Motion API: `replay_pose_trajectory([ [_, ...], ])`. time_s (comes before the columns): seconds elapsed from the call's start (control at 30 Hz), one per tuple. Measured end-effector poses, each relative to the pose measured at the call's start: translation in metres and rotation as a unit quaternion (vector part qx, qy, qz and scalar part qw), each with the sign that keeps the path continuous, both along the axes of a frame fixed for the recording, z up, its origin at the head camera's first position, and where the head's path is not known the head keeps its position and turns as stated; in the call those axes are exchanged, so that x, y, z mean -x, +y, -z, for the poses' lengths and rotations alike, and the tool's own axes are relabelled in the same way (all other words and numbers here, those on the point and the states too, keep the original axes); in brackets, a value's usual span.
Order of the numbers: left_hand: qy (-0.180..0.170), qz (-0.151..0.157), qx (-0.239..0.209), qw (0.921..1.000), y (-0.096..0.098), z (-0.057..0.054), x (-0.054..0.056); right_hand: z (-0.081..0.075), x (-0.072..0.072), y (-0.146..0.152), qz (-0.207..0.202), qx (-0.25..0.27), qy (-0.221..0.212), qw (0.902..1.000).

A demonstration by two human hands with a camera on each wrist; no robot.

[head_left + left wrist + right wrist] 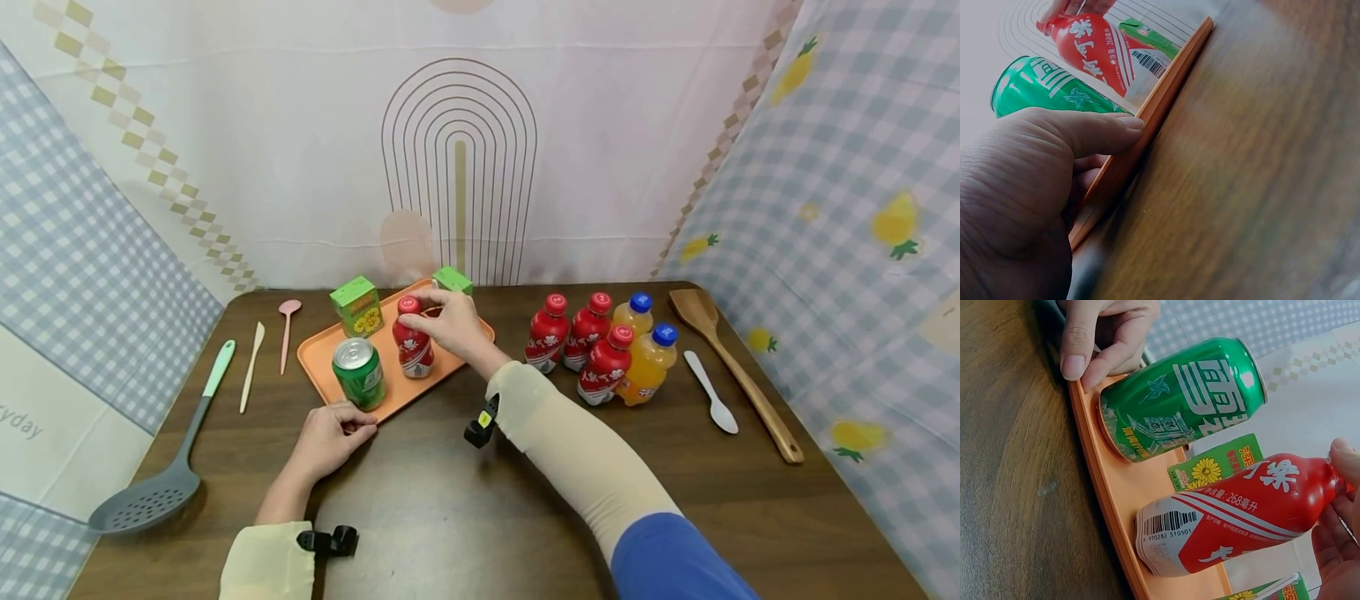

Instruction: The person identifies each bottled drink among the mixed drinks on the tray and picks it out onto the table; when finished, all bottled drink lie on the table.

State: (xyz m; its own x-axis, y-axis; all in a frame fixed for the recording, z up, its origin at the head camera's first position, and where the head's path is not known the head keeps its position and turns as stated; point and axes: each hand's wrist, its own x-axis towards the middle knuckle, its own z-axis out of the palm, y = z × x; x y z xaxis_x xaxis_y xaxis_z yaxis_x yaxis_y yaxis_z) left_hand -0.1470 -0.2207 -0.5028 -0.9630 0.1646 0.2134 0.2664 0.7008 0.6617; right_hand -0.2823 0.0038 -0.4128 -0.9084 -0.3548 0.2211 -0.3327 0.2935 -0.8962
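On an orange tray [318, 357] a green soda can [360, 385] stands at the front left corner. My right hand [452, 327] grips a red cola bottle [415, 352] around its neck, just under the cap; the bottle is upright over the tray's middle, its base at the tray surface. With thumb and fingers my left hand [330, 437] pinches the tray's near rim beside the can, the thumb [1107, 130] lying on the edge. Two green drink cartons are at the tray's back: one carton [358, 308] at left, the other carton [453, 281] partly hidden behind my right hand.
To the right stand three red bottles [602, 367] and two orange juice bottles [647, 367]. Beyond them lie a white spoon [711, 392] and a wooden spatula [738, 375]. At left lie a slotted ladle [176, 475], a cream knife [252, 367] and a pink spoon [286, 333].
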Motion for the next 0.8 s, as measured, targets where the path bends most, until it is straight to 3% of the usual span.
replay_pose_trajectory([
  [0.33, 0.003, 0.001, 0.002, 1.0000, 0.000, 0.000, 0.000, -0.001, -0.003, 0.009, 0.007, 0.012, 0.020, 0.9997],
  [0.8, 0.008, 0.004, 0.003, 1.0000, 0.000, 0.000, 0.001, -0.001, -0.020, 0.063, 0.016, 0.071, 0.049, 0.9962],
])
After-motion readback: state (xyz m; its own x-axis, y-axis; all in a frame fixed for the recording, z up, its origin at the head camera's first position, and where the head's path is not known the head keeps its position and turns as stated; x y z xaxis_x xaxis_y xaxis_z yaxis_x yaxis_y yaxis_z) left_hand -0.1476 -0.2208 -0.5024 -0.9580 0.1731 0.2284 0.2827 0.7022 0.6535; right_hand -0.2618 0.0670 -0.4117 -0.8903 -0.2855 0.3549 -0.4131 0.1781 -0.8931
